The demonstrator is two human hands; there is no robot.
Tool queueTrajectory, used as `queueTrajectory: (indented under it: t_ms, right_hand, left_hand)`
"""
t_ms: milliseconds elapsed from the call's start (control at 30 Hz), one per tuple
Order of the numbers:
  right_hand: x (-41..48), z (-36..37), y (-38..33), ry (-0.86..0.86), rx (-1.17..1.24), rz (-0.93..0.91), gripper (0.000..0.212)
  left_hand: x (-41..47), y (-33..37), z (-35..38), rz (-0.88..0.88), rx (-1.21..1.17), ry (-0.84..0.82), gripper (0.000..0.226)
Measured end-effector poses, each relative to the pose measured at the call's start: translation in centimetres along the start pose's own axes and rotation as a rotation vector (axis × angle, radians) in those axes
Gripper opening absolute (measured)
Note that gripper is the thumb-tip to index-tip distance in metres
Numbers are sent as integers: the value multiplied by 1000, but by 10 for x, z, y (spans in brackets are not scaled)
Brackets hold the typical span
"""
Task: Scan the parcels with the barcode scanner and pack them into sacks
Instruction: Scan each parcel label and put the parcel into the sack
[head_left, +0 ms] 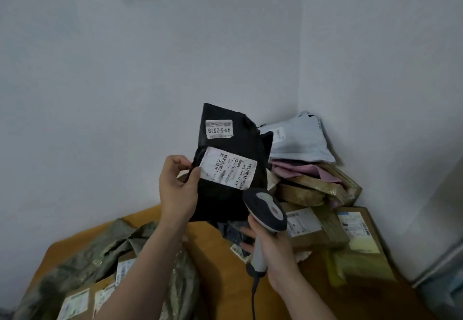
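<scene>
1. We are holding a black parcel [226,144] up in the middle of the frame with our left hand [178,189]. The thumb and fingers are curling round its left edge and pinching it.
2. The black parcel is standing tall in the air above the orange-brown table [220,282], with its front turned to us.
3. Two white stickers are showing on it. A small label [219,129] is sitting near the top, and a big label [228,168] is sitting in the middle, right beside our left thumb.
4. Our right hand [273,249] is gripping the barcode scanner [265,209] in the lower middle of the frame. The fingers are wrapping all the way round its grey handle.
5. The scanner's dark head is pointing up at the parcel, just under the big label. We cannot tell if it is touching the parcel.
6. A thin cable [254,292] is hanging from the handle down to the bottom edge.
7. A crumpled grey-green sack [100,252] is lying on the table in the lower left. Brown boxes [82,297] with white labels are peeking out of it.
8. More parcels are piling up in the corner on the right: a pale grey bag [298,139] on top, a pink bag [300,169] under it, and a flat brown box [310,222] lower down, just right of the scanner.
</scene>
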State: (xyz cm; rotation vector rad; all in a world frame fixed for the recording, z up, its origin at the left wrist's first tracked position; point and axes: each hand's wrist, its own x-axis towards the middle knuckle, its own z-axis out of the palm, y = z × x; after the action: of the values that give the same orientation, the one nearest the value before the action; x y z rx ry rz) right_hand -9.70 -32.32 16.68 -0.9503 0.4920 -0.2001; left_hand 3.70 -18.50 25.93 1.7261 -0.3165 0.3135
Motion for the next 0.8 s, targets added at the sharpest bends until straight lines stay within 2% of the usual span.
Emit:
queueTrajectory:
  t_ms: [100, 200, 400, 467, 600, 800]
  right_hand:
    - [-4, 19, 7, 9, -45, 1, 48]
    - [-7, 37, 17, -34, -39, 36, 57]
    - [-12, 64, 43, -79, -101, 98, 81]
    - [-17, 73, 48, -107, -112, 93, 90]
    - [-25, 88, 58, -182, -165, 77, 90]
    - [-36, 108, 73, -212, -180, 116, 94]
  left_hand:
    - [-8, -4, -31, -73, -94, 6, 28]
    - [-20, -14, -59, -98, -139, -21, 35]
    - [-46, -36, -104, -138, -123, -239, 70]
    - [-50, -45, -116, -168, -89, -272, 74]
    - [-61, -55, -134, -249, -69, -274, 73]
    - [-75, -69, -148, -422, -189, -375, 78]
